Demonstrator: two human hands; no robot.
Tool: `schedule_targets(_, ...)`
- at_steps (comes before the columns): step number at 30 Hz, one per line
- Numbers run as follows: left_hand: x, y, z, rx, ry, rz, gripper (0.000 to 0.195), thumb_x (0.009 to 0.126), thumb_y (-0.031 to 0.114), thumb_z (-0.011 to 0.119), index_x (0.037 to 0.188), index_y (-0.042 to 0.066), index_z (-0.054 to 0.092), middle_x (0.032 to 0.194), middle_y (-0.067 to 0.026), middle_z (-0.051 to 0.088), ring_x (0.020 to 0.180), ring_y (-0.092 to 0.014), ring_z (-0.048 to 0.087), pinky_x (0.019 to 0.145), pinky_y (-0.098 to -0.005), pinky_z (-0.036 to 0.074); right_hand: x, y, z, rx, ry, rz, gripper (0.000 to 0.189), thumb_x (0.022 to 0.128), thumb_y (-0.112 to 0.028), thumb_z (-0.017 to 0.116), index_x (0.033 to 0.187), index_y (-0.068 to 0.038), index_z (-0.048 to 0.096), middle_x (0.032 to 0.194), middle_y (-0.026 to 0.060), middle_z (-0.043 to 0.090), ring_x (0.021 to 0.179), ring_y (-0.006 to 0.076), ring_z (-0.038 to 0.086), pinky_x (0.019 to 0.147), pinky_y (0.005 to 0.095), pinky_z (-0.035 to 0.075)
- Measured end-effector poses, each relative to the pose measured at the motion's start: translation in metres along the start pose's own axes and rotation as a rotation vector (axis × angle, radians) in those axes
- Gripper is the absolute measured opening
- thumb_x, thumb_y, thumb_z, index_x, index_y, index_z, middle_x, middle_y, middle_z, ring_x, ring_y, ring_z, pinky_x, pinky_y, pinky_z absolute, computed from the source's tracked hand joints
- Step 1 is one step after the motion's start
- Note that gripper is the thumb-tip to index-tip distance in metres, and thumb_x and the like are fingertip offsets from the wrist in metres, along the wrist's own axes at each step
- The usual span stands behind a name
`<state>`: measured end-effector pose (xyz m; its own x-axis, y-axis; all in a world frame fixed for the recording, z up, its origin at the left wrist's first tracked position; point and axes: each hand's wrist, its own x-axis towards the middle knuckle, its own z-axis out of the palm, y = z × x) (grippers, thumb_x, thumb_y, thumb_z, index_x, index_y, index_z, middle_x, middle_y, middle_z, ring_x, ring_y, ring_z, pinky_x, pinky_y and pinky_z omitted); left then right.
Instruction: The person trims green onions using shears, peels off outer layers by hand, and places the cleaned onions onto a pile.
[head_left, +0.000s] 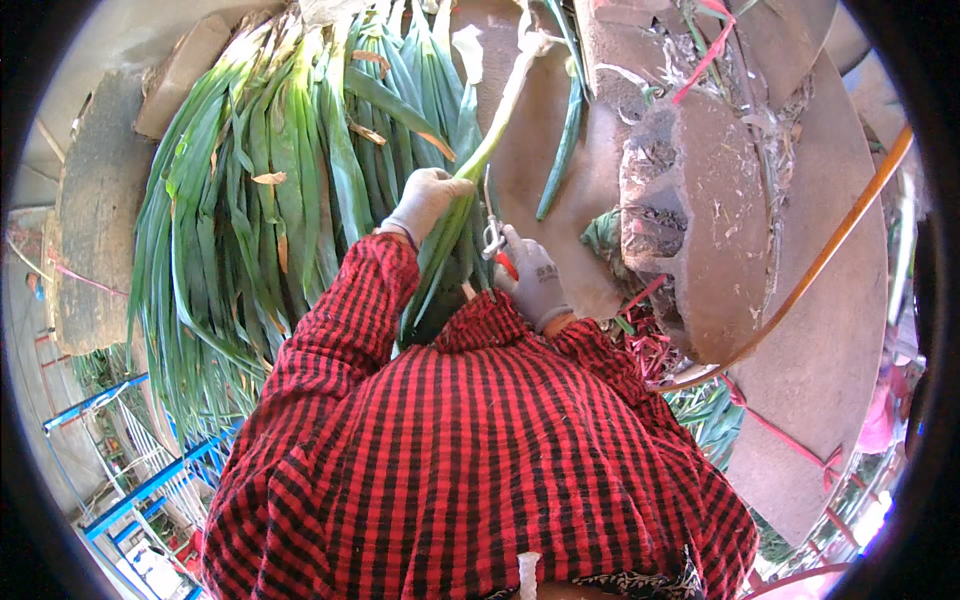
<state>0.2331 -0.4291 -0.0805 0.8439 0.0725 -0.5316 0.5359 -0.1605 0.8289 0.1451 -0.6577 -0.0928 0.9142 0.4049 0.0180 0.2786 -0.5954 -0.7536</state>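
Observation:
My left hand (426, 201), in a pale glove, grips a large green onion (491, 139) around the lower part of its pale shank. Its white root end points away from me, and its leaves hang down toward my chest. In my gloved right hand (534, 277) is a metal tool (492, 236) with a red part and a thin curved tip, which looks like an air blow gun. That tip rises just right of the held onion; whether it touches cannot be told. A thick pile of green onions (277, 172) lies left of and behind my left hand.
A single green leaf (561, 150) hangs over the brown surface (517, 90). Farther right stands a dirt-covered brown block (724, 225), with pink straps (651, 345) beside it. An orange hose (832, 247) arcs along the right. At lower left is a blue metal frame (142, 491).

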Motion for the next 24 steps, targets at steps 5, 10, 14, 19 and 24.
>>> schedule_targets(5, -0.005, 0.013, -0.017, -0.378, -0.208, -0.166, 0.027, 0.091, 0.021, 0.062, 0.099, -0.003, 0.068, 0.083, -0.0115, 0.071, 0.065, -0.02, 0.067, 0.061, -0.0332, 0.056, 0.013, -0.006, 0.001, 0.026, 0.074, 0.032, 0.065, 0.082, -0.022, 0.064, 0.139, 0.0, 0.043, 0.101, 0.0209, 0.06, 0.098, 0.0392, 0.057, 0.086, 0.0487, 0.045)
schedule_targets(10, 0.006, -0.002, -0.018, -0.646, -0.193, -0.273, 0.03, 0.097, 0.027, 0.055, 0.099, 0.001, 0.068, 0.082, -0.0095, 0.071, 0.063, -0.021, 0.067, 0.059, -0.034, 0.056, 0.026, 0.0, 0.01, 0.018, 0.033, -0.046, 0.066, 0.083, -0.026, 0.062, 0.14, 0.0, 0.042, 0.099, 0.0218, 0.061, 0.096, 0.0388, 0.058, 0.086, 0.0488, 0.045)
schedule_targets(14, 0.006, -0.009, -0.022, -0.626, -0.174, -0.262, 0.028, 0.095, 0.026, 0.057, 0.096, 0.001, 0.069, 0.078, -0.0087, 0.069, 0.06, -0.019, 0.064, 0.056, -0.0328, 0.052, 0.029, -0.007, 0.013, 0.009, 0.061, -0.123, 0.066, 0.083, -0.029, 0.061, 0.139, 0.0, 0.043, 0.098, 0.0213, 0.061, 0.096, 0.0378, 0.058, 0.086, 0.0485, 0.045)
schedule_targets(19, 0.0, 0.002, -0.015, -0.593, -0.162, -0.245, 0.028, 0.095, 0.027, 0.057, 0.094, 0.001, 0.069, 0.077, -0.008, 0.068, 0.061, -0.018, 0.063, 0.057, -0.0322, 0.052, 0.039, -0.007, 0.018, -0.058, 0.067, -0.057, 0.065, 0.082, -0.027, 0.064, 0.138, -0.001, 0.044, 0.095, 0.02, 0.061, 0.092, 0.0371, 0.06, 0.083, 0.0487, 0.046)
schedule_targets(24, -0.002, -0.009, -0.017, -0.377, -0.131, -0.096, 0.029, 0.094, 0.027, 0.056, 0.093, 0.0, 0.068, 0.075, -0.0065, 0.067, 0.059, -0.017, 0.062, 0.056, -0.0322, 0.051, 0.077, 0.012, 0.022, -0.102, 0.184, -0.041, 0.061, 0.082, -0.026, 0.065, 0.136, -0.004, 0.045, 0.095, 0.0192, 0.061, 0.09, 0.0373, 0.06, 0.081, 0.0502, 0.047)
